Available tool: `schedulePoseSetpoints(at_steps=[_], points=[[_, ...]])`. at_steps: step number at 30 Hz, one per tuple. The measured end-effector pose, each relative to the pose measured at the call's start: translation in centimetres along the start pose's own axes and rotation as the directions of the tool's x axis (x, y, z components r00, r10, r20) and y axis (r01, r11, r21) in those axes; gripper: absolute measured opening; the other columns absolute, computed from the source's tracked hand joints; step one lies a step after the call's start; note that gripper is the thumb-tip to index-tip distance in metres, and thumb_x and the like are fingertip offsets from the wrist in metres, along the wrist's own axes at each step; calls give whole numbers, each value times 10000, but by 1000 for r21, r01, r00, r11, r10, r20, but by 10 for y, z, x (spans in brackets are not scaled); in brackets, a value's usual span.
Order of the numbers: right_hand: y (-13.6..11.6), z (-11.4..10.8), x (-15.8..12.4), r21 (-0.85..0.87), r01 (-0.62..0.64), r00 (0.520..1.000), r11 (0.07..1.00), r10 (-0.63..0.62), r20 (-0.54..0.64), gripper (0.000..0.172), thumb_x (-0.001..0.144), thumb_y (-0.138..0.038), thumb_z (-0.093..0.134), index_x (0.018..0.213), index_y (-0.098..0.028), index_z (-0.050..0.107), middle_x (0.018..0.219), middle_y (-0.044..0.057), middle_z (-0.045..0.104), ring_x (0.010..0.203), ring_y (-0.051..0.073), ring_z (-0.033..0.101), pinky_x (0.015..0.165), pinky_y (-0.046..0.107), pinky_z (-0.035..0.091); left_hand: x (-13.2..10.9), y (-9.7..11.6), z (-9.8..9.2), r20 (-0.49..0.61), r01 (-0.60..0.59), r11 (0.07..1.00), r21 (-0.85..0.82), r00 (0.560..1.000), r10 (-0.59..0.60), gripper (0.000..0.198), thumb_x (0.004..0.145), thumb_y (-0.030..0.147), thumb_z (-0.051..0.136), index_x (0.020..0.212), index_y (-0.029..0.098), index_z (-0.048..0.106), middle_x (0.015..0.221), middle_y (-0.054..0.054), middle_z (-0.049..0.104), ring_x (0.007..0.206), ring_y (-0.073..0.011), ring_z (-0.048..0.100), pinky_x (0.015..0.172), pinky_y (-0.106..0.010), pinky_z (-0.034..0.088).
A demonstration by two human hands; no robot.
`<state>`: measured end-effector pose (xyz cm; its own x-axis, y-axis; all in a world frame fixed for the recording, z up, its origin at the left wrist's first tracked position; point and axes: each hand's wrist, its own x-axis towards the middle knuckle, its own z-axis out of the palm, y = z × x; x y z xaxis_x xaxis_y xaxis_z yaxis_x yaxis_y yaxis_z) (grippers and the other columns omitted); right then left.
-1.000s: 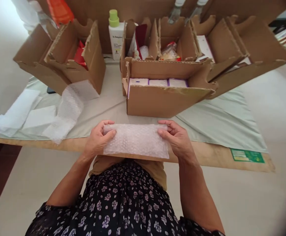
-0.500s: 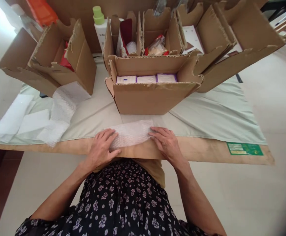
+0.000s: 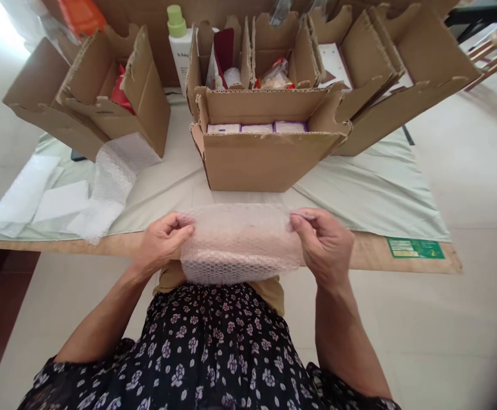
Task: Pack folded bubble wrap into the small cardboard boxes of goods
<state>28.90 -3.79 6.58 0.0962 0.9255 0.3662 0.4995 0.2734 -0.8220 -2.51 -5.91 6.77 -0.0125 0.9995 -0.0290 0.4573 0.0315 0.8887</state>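
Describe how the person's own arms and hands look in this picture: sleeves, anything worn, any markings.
Both forearms are bare to about the elbow. The left hand and right hand wear no gloves; no rings, watch or bracelets show. The fingers are bare. At the bottom edge, dark fabric with small white flowers covers the upper arms.

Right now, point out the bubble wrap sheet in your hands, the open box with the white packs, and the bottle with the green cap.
bubble wrap sheet (image 3: 240,245), head view, middle of the sheet.
open box (image 3: 265,165), head view, front wall.
bottle (image 3: 180,41), head view, white body below the cap.
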Motion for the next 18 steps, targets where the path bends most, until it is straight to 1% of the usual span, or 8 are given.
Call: schedulePoseSetpoints(at_steps=[3, 5, 7, 9, 10, 12, 15, 18], points=[[38, 24, 8, -141, -65, 997, 988, 72, 42, 196, 964, -347, 602, 936, -204, 733, 799, 30, 759, 717, 192, 685, 752, 347, 567, 20, -16, 16, -33, -13, 985, 171, 999, 19, 216, 875, 290, 628, 1018, 170, 738, 875, -42, 753, 824, -197, 694, 818, -337, 576], [58, 29, 8, -290, -41, 997, 956, 57, 44, 266, 964, -377, 579, 1043, -180, 739, 965, 99, 789, 876, 256, 713, 860, 437, 570, 27, -26, 24, -83, -66, 948, 310, 992, 96, 330, 869, 268, 620, 1158, 138, 715, 946, -81, 756, 910, -238, 691, 911, -412, 573], [67, 26, 2, -419, 37, 999, 907, -39, 4, 355, 977, -402, 577, 1198, -157, 708, 1179, 159, 764, 1075, 315, 695, 969, 514, 536, 24, -29, 28, -150, -150, 884, 443, 960, 238, 428, 897, 277, 621, 1290, 113, 662, 1097, -140, 746, 1058, -287, 674, 997, -482, 546], [61, 21, -8, -485, 146, 985, 862, -170, -7, 396, 1007, -378, 562, 1321, -154, 651, 1321, 173, 714, 1204, 322, 658, 1037, 524, 505, 12, -25, 32, -142, -254, 801, 542, 912, 385, 438, 957, 273, 583, 1372, 138, 620, 1266, -167, 705, 1207, -310, 635, 1067, -515, 511], [54, 21, -13, -495, 211, 973, 843, -229, 25, 390, 1027, -340, 534, 1359, -158, 627, 1366, 167, 694, 1254, 308, 640, 1067, 508, 492, 5, -21, 36, -86, -315, 759, 570, 895, 437, 427, 988, 251, 542, 1399, 159, 605, 1340, -165, 680, 1279, -308, 610, 1104, -518, 492], [38, 30, -24, -477, 354, 935, 804, -304, 182, 397, 1054, -251, 453, 1416, -164, 590, 1445, 149, 651, 1366, 274, 578, 1122, 464, 463, -6, -15, 47, 110, -442, 673, 594, 873, 476, 448, 1026, 206, 461, 1461, 176, 562, 1485, -156, 609, 1432, -298, 521, 1189, -517, 430], [27, 55, -35, -436, 517, 826, 736, -297, 478, 468, 1073, -266, 391, 1493, -117, 532, 1559, 156, 555, 1479, 274, 476, 1172, 438, 417, -10, -17, 68, 377, -537, 575, 618, 844, 382, 534, 1051, 291, 438, 1536, 72, 470, 1627, -219, 459, 1563, -342, 366, 1271, -547, 319], [41, 57, -42, -464, 568, 758, 680, -213, 617, 620, 1073, -467, 417, 1556, -82, 463, 1642, 178, 444, 1525, 322, 410, 1247, 486, 312, -7, -30, 80, 437, -512, 535, 672, 857, 273, 671, 1037, 432, 485, 1572, 35, 408, 1686, -254, 339, 1599, -398, 273, 1299, -598, 220]])
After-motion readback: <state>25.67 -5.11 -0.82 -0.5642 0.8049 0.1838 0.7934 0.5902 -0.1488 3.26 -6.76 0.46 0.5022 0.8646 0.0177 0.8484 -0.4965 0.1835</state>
